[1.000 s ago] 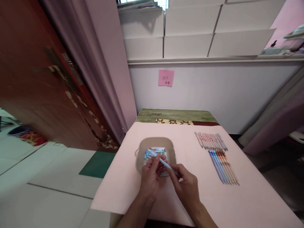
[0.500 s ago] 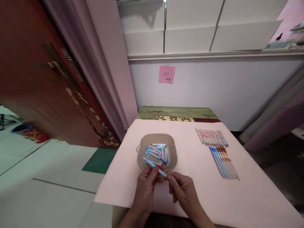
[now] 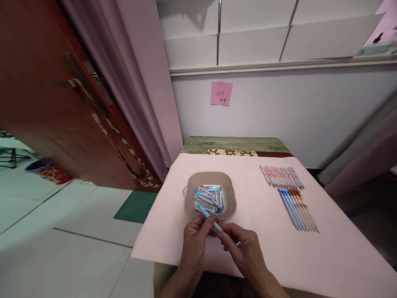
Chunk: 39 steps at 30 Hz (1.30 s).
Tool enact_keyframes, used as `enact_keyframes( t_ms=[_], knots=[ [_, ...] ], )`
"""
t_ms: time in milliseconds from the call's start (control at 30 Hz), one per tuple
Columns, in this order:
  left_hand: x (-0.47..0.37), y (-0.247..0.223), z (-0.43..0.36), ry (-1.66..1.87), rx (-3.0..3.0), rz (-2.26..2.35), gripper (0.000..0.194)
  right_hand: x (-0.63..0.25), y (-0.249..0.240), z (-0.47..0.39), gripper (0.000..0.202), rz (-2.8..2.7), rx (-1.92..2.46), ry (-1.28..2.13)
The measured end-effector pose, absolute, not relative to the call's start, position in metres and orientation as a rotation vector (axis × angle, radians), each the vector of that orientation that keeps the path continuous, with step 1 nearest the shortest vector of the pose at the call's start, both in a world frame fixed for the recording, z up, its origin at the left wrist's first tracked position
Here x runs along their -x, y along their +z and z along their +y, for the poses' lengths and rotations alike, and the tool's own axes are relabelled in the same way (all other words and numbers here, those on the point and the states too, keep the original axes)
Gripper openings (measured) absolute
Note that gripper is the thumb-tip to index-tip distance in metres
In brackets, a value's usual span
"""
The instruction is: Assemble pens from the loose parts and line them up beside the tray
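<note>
A light-blue pen [image 3: 203,210] is held at a slant above the near rim of a beige plastic basin [image 3: 228,182]. My left hand [image 3: 196,236] pinches the pen around its middle. At the pen's lower right end, my right hand [image 3: 240,244] grips it between thumb and fingers. Inside the basin lie several loose blue, lilac and white pen parts [image 3: 206,198], heaped at different angles. Fingers hide the lower part of the pen, so I cannot tell whether its tip is fitted.
On the right of the pink-covered table [image 3: 248,186] lie two rows of pens: a pale pinkish row [image 3: 282,177] behind, and a blue and brown row [image 3: 297,210] nearer. A pink note [image 3: 221,94] is stuck to the wall. A brown door [image 3: 62,107] stands at left.
The camera view has shifted slightly, so the scene sits a little further right. Both hands keep hold of the pen, which tilts slightly more steeply now.
</note>
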<state>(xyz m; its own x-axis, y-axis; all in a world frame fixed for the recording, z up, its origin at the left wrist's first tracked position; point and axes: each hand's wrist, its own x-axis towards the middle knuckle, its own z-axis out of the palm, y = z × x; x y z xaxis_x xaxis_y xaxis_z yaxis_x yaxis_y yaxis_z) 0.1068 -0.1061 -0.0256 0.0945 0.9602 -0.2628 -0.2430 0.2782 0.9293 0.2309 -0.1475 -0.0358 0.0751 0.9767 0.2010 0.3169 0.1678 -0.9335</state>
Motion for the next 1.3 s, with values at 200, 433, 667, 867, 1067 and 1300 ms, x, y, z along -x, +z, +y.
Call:
enact_keyframes(
  t_ms=[200, 433, 667, 867, 1067, 1300],
  knots=[
    [-0.082, -0.005, -0.066, 1.034, -1.25, 1.179, 0.021, -0.241, -0.041, -0.147, 0.024, -1.276, 1.36, 0.814],
    [-0.067, -0.002, 0.011, 0.569, -2.503, 1.561, 0.015, -0.252, -0.04, -0.149, 0.035, -0.903, 1.353, 0.858],
    [-0.097, -0.041, 0.033, 0.252, -2.571, 1.498, 0.025, -0.261, -0.043, -0.156, 0.038, -0.759, 1.372, 0.905],
    [-0.099, -0.043, 0.039, 0.212, -2.536, 1.536, 0.025, -0.264, -0.046, -0.153, 0.038, -0.701, 1.314, 0.945],
    [-0.104, -0.03, 0.038, 0.138, -2.552, 1.519, 0.021, -0.271, -0.052, -0.149, 0.038, -0.65, 1.26, 0.967],
    [-0.105, -0.001, -0.003, 0.701, -1.855, 1.326, 0.021, -0.275, -0.063, -0.15, 0.03, -0.78, 1.337, 0.875]
  ],
)
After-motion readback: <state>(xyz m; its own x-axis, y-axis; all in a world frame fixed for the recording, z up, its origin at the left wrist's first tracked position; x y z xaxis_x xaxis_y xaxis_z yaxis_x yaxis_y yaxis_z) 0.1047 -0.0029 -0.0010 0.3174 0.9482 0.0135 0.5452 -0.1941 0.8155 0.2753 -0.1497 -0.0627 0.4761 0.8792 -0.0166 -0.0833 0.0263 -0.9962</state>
